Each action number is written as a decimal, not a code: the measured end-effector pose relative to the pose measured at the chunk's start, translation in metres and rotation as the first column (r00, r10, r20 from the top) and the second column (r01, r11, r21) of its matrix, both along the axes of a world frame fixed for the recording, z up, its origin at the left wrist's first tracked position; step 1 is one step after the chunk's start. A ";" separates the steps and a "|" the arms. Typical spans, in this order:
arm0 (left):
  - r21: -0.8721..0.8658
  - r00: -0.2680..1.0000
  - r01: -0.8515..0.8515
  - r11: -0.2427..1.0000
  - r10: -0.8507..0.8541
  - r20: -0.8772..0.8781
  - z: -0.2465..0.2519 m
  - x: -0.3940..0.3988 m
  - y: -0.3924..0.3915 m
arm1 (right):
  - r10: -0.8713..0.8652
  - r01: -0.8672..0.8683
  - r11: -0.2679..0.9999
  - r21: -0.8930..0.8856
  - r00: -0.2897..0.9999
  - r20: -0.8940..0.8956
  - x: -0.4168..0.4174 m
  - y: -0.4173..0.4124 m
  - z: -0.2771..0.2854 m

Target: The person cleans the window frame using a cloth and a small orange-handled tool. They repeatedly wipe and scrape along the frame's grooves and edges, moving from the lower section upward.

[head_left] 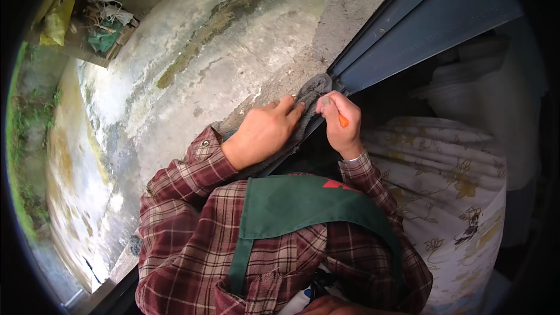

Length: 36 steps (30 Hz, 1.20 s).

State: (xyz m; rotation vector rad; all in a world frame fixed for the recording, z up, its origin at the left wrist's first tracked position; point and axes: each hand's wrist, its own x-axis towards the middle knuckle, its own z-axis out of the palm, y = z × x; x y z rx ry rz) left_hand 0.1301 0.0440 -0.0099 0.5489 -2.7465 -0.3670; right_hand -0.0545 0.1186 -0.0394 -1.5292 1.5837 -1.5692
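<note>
A grey cloth lies bunched along the sill of a dark blue metal frame, up to the corner where the frame's upright meets it. My left hand bears down on the cloth from the concrete side, fingers bent over its edge. Just to the right, my right hand is closed around a small tool with an orange handle. Only the handle's end shows, below my thumb; the tool's working end is hidden by my fingers and the cloth. My right knuckles are close to the frame's lower corner.
Stained concrete ground spreads to the left, with a rough cement edge beside the frame. At upper left stands a box of scraps and bags. On the right, a floral-patterned cloth hangs before pale containers in shadow.
</note>
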 end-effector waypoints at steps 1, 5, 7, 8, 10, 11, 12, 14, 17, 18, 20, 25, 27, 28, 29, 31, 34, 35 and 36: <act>-0.002 1.000 -0.003 1.000 0.003 -0.010 0.001 0.002 -0.001 | -0.012 0.010 1.000 -0.015 0.993 -0.117 0.001 -0.004 0.006; 0.027 1.000 0.011 1.000 -0.011 0.020 -0.001 0.013 -0.012 | -0.021 0.011 0.999 -0.038 0.961 -0.276 0.001 -0.013 0.009; 0.079 1.000 0.022 0.997 -0.023 0.017 -0.004 0.012 -0.015 | -0.044 0.043 0.999 -0.009 0.962 -0.268 -0.003 -0.018 0.001; 0.109 1.000 0.029 0.994 -0.028 -0.012 -0.006 0.005 -0.016 | -0.057 0.060 0.998 0.005 0.963 -0.264 -0.005 -0.019 -0.002; 0.170 1.000 0.005 0.985 -0.004 -0.003 -0.015 -0.010 -0.021 | -0.063 0.061 0.994 0.093 0.998 0.022 -0.009 -0.022 0.002; 0.204 0.999 -0.027 0.979 0.030 -0.014 -0.017 -0.016 -0.022 | -0.072 0.049 0.990 0.134 0.982 0.174 -0.011 -0.023 0.003; 0.237 0.998 -0.054 0.970 0.061 -0.021 -0.018 -0.023 -0.023 | -0.091 0.064 0.985 0.158 0.981 0.170 -0.011 -0.025 0.005; 0.309 0.996 -0.087 0.947 0.093 -0.004 -0.019 -0.028 -0.029 | -0.082 0.062 0.986 0.153 0.989 0.127 -0.007 -0.027 0.004; 0.387 0.995 -0.090 0.918 0.064 0.079 -0.013 -0.035 -0.045 | -0.086 0.069 0.984 0.166 0.991 0.099 -0.005 -0.030 0.005; 0.385 0.992 -0.081 0.919 0.038 0.119 -0.013 -0.040 -0.050 | -0.088 0.068 0.981 0.183 0.991 0.104 -0.008 -0.030 0.005; 0.359 0.984 -0.061 0.931 -0.004 0.178 -0.005 -0.049 -0.056 | -0.093 0.069 0.975 0.210 0.990 0.105 -0.012 -0.032 0.005; 0.403 0.998 -0.062 0.913 0.058 0.022 -0.018 -0.043 -0.044 | -0.045 0.010 0.982 0.190 0.982 0.182 -0.012 -0.028 0.006; 0.457 0.999 -0.029 0.889 0.040 -0.015 -0.021 -0.029 -0.048 | -0.055 -0.018 0.969 0.246 0.956 0.289 -0.016 -0.027 0.007; 0.452 0.998 0.023 0.892 0.010 -0.069 -0.023 -0.023 -0.049 | -0.052 -0.023 0.972 0.234 0.950 0.308 -0.014 -0.027 0.008; 0.448 1.000 0.000 0.894 0.006 -0.011 -0.024 -0.026 -0.049 | -0.070 -0.007 0.975 0.222 0.939 0.337 -0.014 -0.027 0.007; 0.441 0.993 -0.058 0.895 0.007 0.116 -0.019 -0.032 -0.047 | -0.099 0.015 0.978 0.208 0.909 0.405 -0.010 -0.025 0.002; 0.362 0.995 -0.069 0.930 0.038 0.093 -0.020 -0.044 -0.042 | -0.123 0.016 0.974 0.227 0.875 0.467 -0.006 -0.025 0.005; 0.334 0.994 -0.080 0.939 0.053 0.090 -0.021 -0.044 -0.041 | -0.136 0.014 0.970 0.244 0.863 0.487 -0.004 -0.025 0.005; 0.269 0.997 -0.052 0.962 0.037 0.063 -0.020 -0.043 -0.038 | -0.127 0.006 0.969 0.247 0.869 0.477 -0.002 -0.025 0.004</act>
